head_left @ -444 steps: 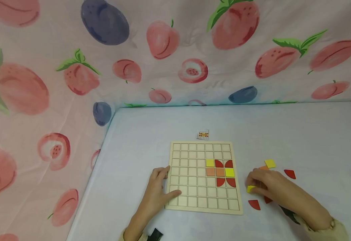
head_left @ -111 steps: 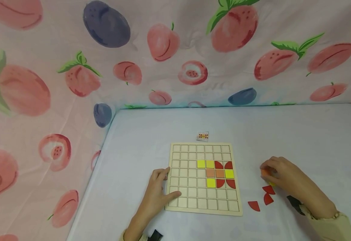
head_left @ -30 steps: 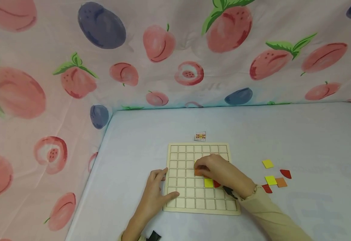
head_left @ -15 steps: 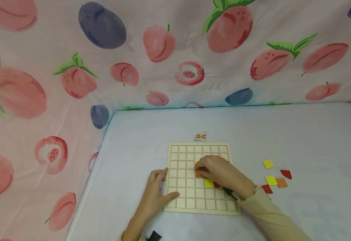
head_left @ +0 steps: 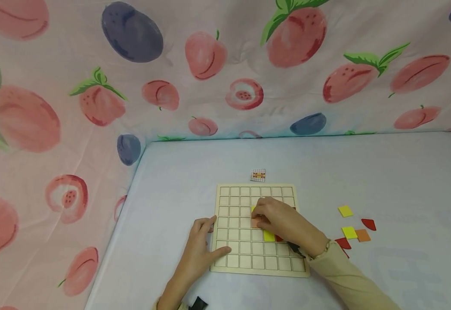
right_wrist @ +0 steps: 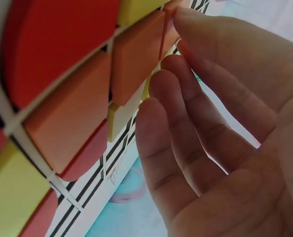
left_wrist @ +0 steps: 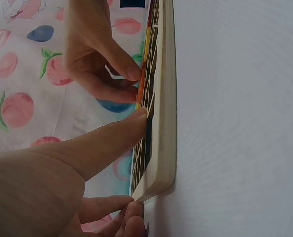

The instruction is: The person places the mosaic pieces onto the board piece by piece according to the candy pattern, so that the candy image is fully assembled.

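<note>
A pale wooden grid board (head_left: 233,260) lies flat on the white-covered table. My left hand (head_left: 201,241) holds it at the left side, thumb on top and fingertips at its edge. Over the middle of the grid, my right hand (head_left: 281,217) pinches an orange square tile (head_left: 255,222) at one cell; in the left wrist view the thumb and a finger (left_wrist: 124,94) meet its edges. A yellow square tile (head_left: 269,236) shows below that hand. More orange, yellow and red quarter-round tiles (right_wrist: 62,44) fill cells in the right wrist view, mostly hidden from the head camera.
A small printed pattern card (head_left: 258,175) lies beyond the board. To its right are loose yellow squares (head_left: 345,211), an orange square (head_left: 362,235) and red quarter-round pieces (head_left: 369,224). A fruit-print curtain (head_left: 210,94) closes off the back and left.
Yellow tiles were added to the board earlier. My right hand then brought the orange tile from the loose pile to the grid, where it now lies flatter. The left hand stays put.
</note>
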{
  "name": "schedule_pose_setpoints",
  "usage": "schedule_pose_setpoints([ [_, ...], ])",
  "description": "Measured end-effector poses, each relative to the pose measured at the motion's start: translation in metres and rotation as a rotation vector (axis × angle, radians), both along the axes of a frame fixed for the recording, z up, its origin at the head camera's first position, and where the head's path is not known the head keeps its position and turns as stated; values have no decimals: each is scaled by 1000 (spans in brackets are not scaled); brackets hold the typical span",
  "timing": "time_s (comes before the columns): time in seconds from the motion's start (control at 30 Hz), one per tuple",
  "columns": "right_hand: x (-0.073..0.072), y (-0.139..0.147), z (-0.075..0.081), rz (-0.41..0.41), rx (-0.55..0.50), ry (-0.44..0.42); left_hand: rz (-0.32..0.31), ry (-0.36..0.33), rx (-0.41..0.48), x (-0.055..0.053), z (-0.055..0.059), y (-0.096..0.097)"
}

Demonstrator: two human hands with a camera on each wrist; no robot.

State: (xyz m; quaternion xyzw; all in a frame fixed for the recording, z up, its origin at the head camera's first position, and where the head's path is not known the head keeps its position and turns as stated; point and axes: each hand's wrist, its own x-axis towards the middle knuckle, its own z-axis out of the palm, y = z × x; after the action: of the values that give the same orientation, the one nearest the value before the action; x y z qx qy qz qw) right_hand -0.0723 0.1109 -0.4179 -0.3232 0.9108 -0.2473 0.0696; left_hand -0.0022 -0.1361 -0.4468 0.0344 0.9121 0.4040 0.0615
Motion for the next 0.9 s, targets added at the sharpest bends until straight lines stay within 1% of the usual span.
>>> schedule_pose_setpoints([
  [0.2, 1, 1, 0, -12, 23, 10, 0, -10, -2, -1, -1, 0],
  [0.43, 4, 12, 6, -29, -9, 30, 6, -20, 4, -1, -1, 1],
  [0.67, 8, 31, 13, -83, 35, 24, 3, -33, -1, -1, -1, 2],
  [0.8, 11, 44, 16, -109, 62, 11, 5, -29, -6, -1, -1, 2],
  [0.9, 12, 53, 17, -131, 86, 17, 6, -28, -8, -1, -1, 2],
])
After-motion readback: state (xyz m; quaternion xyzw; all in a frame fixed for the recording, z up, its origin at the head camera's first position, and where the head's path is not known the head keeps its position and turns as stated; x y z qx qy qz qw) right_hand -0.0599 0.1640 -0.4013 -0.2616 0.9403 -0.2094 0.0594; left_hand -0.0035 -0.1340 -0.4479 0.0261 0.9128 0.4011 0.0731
